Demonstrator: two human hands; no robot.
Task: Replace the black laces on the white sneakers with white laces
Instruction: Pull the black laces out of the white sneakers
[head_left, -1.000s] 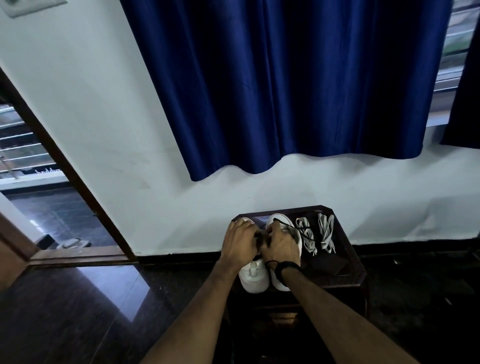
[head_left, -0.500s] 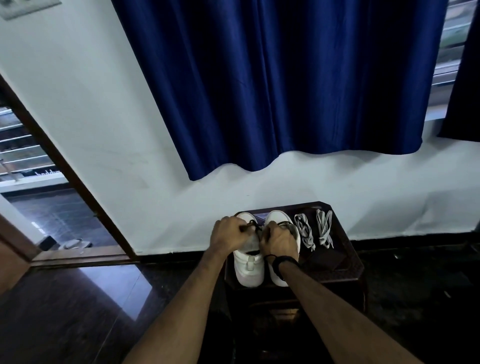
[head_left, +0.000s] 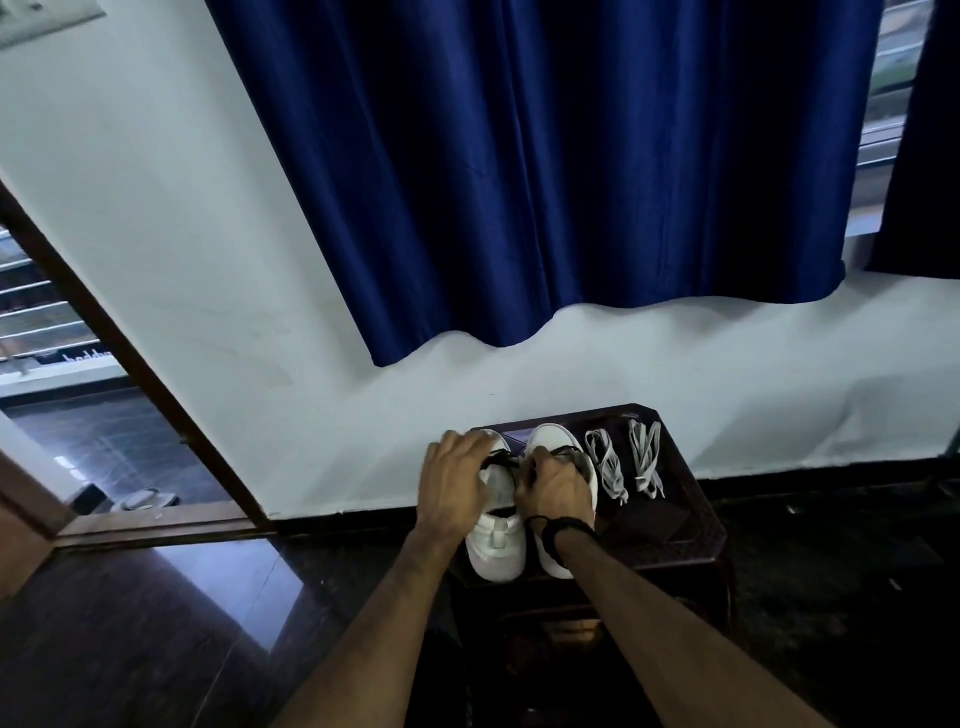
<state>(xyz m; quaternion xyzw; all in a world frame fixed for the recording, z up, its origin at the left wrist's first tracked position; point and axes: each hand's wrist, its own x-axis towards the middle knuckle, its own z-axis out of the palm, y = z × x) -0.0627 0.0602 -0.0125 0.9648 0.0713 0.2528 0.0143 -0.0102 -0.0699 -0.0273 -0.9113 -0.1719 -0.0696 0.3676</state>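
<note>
Two white sneakers stand side by side on a dark wooden stool (head_left: 691, 530), heels toward me. My left hand (head_left: 453, 483) lies curled over the left sneaker (head_left: 494, 545) and my right hand (head_left: 553, 488) over the right sneaker (head_left: 551, 441). Between the two hands a black lace (head_left: 501, 460) shows over the left sneaker's tongue, and both hands' fingertips pinch it. Two bundled white laces (head_left: 608, 467) (head_left: 644, 457) lie on the stool to the right of the sneakers. My hands hide most of the eyelets.
The stool stands against a white wall under a blue curtain (head_left: 545, 171). A dark flat object (head_left: 644, 519) lies on the stool near the white laces. An open doorway (head_left: 78, 415) is at the left, with a sandal on the floor beyond. The floor is dark and glossy.
My left hand has shifted left across the left sneaker, uncovering its tongue and the black lace. My right hand stays over the right sneaker. The camera view has drifted slightly.
</note>
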